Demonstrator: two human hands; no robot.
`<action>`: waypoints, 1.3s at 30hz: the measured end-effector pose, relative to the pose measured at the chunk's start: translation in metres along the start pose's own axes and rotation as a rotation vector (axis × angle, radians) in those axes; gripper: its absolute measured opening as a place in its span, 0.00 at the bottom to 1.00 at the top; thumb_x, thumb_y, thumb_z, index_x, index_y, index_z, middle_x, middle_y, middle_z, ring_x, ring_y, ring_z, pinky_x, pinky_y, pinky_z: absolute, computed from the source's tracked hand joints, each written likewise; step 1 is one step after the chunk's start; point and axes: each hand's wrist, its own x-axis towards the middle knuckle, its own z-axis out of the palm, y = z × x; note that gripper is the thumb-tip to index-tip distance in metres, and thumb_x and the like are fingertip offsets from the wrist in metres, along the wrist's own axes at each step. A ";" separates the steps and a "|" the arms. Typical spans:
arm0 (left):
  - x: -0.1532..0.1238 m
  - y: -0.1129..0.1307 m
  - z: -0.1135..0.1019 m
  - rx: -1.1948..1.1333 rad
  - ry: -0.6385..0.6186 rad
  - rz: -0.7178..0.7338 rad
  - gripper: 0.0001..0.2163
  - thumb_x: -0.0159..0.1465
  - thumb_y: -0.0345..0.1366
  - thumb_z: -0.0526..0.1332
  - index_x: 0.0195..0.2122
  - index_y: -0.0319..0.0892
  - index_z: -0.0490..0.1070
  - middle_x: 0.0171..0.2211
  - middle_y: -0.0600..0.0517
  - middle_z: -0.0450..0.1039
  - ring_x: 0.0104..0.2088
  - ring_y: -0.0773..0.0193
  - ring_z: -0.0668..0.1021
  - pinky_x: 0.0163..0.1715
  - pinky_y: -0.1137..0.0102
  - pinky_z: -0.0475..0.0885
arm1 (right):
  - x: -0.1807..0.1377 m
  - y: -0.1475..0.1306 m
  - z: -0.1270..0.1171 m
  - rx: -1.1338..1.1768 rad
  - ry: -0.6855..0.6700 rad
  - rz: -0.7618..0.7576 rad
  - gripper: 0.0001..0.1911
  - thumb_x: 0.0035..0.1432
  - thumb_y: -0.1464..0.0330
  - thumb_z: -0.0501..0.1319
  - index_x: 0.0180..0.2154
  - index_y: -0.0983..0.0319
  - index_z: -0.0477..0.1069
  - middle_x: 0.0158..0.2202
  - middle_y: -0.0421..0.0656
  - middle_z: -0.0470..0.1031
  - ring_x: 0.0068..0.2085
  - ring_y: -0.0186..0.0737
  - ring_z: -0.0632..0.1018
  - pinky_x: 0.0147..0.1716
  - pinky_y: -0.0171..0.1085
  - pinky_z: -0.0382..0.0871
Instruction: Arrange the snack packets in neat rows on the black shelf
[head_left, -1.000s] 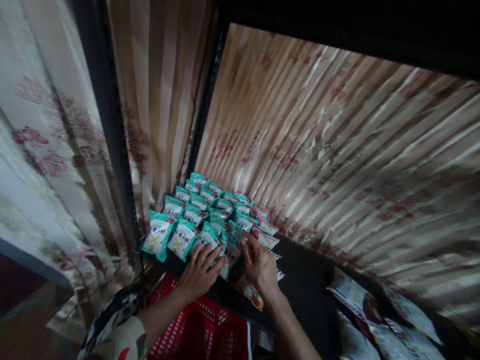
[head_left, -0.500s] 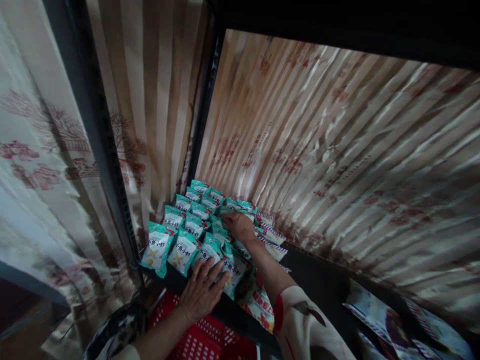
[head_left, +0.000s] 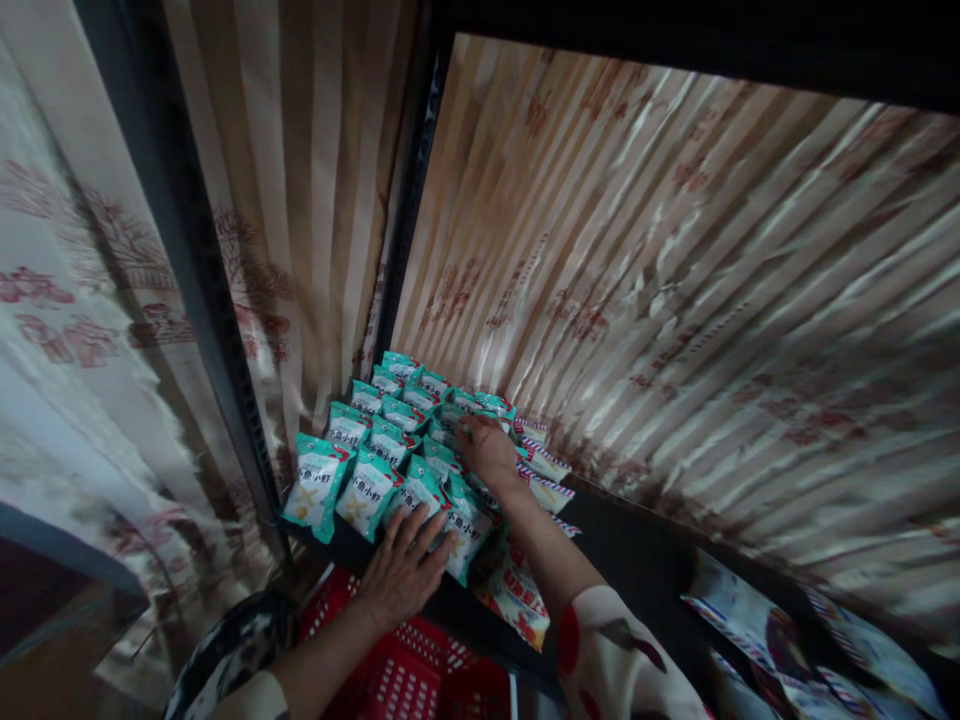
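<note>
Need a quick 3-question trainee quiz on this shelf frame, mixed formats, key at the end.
1. True or false: the left hand lies flat on the front teal snack packets.
2. The right hand reaches: A) into the red basket, B) to the back packets in the rows, C) to the curtain.
3. Fill in: the white packets with red and blue edges lie on the ____ side of the teal rows.

Key: 1 true; 2 B; 3 right.
</note>
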 end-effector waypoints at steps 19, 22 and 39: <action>0.000 -0.001 0.001 -0.005 -0.015 0.005 0.19 0.62 0.41 0.57 0.55 0.48 0.64 0.63 0.51 0.54 0.63 0.53 0.55 0.62 0.53 0.43 | -0.010 -0.027 0.013 0.126 0.018 -0.128 0.08 0.58 0.69 0.58 0.36 0.57 0.75 0.37 0.41 0.77 0.42 0.38 0.75 0.43 0.32 0.63; -0.001 -0.001 0.002 -0.008 -0.026 0.003 0.20 0.62 0.41 0.57 0.56 0.49 0.63 0.63 0.52 0.53 0.63 0.54 0.54 0.62 0.53 0.43 | -0.011 -0.027 0.015 0.113 0.026 -0.056 0.08 0.58 0.67 0.57 0.37 0.57 0.75 0.38 0.41 0.77 0.41 0.38 0.75 0.40 0.32 0.64; 0.000 -0.001 0.001 -0.004 -0.070 -0.008 0.19 0.62 0.41 0.56 0.55 0.49 0.63 0.64 0.50 0.51 0.62 0.53 0.55 0.62 0.53 0.43 | -0.014 -0.029 0.006 0.127 -0.081 -0.008 0.11 0.59 0.67 0.55 0.41 0.57 0.74 0.41 0.44 0.76 0.43 0.40 0.75 0.41 0.34 0.65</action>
